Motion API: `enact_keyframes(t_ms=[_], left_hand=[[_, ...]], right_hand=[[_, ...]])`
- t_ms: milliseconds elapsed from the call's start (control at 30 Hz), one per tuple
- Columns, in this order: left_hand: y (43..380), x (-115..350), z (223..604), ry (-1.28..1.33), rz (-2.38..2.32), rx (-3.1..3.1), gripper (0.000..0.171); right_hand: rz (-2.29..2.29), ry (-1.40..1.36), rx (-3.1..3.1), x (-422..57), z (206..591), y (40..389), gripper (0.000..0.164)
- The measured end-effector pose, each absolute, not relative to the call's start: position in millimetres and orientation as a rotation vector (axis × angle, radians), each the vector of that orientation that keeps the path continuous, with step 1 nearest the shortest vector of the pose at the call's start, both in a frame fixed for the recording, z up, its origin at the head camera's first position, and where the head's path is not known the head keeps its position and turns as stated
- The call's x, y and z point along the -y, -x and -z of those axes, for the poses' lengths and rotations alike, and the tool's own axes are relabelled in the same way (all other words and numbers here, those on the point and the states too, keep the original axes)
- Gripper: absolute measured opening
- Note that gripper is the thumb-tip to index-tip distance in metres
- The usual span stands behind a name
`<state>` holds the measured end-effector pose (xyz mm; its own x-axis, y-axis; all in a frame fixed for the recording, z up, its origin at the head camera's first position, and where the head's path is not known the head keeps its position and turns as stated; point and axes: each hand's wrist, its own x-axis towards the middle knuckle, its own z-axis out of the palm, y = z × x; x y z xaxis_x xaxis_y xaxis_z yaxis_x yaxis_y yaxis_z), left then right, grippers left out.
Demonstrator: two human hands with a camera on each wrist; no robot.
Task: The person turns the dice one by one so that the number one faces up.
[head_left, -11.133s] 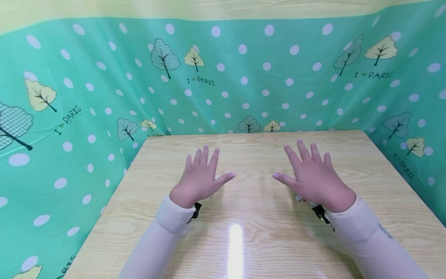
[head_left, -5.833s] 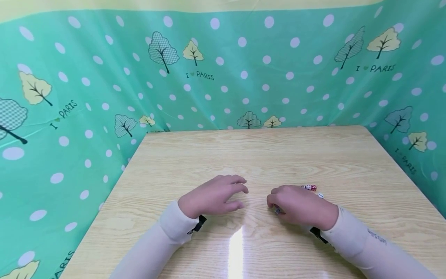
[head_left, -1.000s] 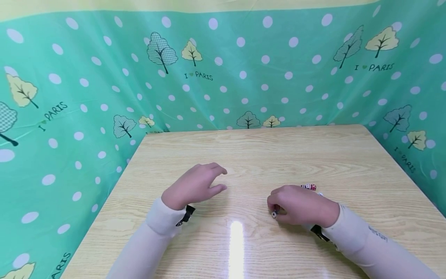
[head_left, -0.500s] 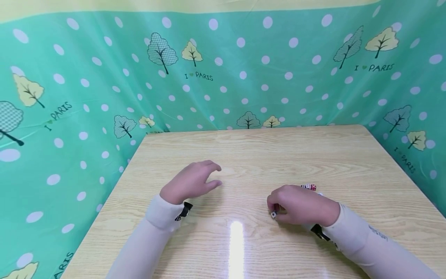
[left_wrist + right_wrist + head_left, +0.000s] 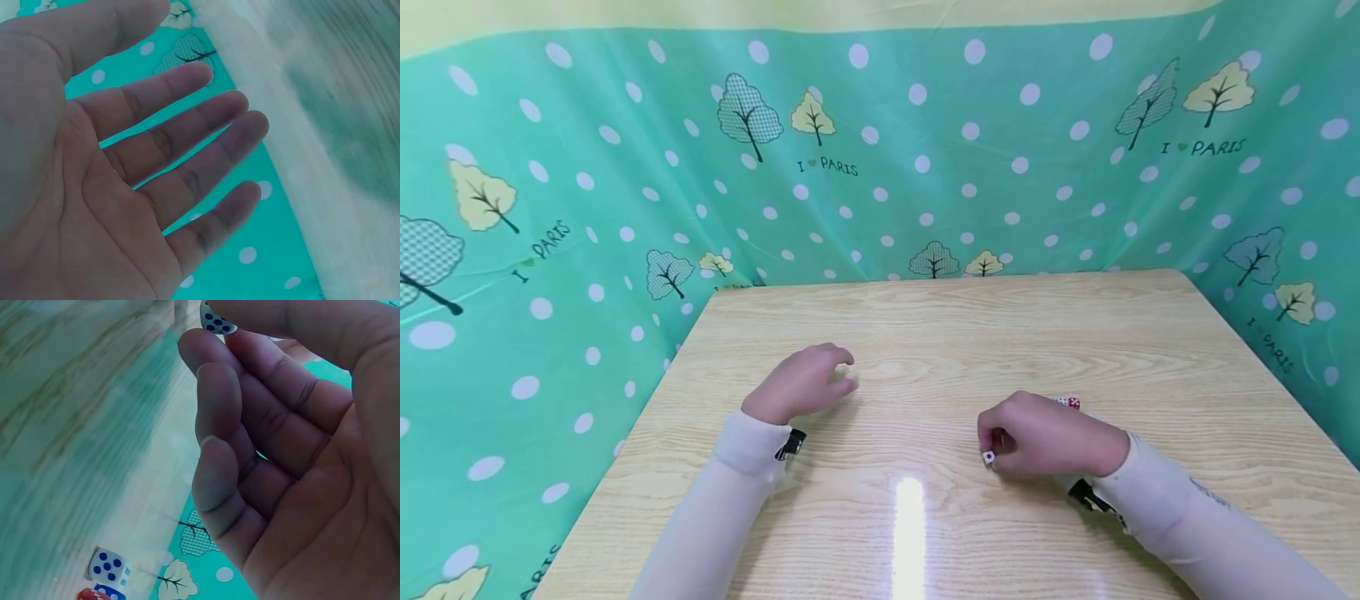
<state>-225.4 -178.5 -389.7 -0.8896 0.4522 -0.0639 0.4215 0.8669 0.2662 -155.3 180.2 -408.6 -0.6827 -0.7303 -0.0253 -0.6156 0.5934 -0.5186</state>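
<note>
My right hand [image 5: 1048,433] holds a small white die [image 5: 988,457] between thumb and fingertips, close over the wood-grain table [image 5: 895,325]. Dark dots mark the faces of that die in the right wrist view, where the thumb covers part of it. The other fingers of this hand are bent inward around nothing. To the left, my left hand [image 5: 801,383] hovers over the table with fingers relaxed and spread. Its palm, seen in the left wrist view, holds nothing.
Behind the right hand lie a red die [image 5: 1074,403] and a white die [image 5: 1062,401], partly hidden by the hand. The right wrist view also shows a blue die [image 5: 112,591] beside a white one. A green dotted cloth [image 5: 925,150] hangs around the table.
Both hands were spread flat above the table at first; the right then came down and pinched small dice. Over the last second my left hand drifted left, while the right barely moved.
</note>
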Motion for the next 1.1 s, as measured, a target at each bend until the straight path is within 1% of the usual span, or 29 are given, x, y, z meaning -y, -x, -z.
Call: enact_keyframes(t_ms=[467, 800, 1100], left_hand=[[230.3, 184.5, 394.4, -0.632, -0.373, -2.912, 0.045], [230.4, 178.4, 403.4, -0.628, -0.337, -2.912, 0.045], [219.4, 154.8, 407.1, -0.786, -0.232, -2.908, 0.044]], right_hand=[[0.731, 1.053, -2.548, -181.9, 416.2, 160.5, 0.021], [0.733, 1.054, -2.547, -179.9, 417.5, 159.6, 0.022], [0.718, 1.086, -2.567, -171.3, 422.8, 160.1, 0.023]])
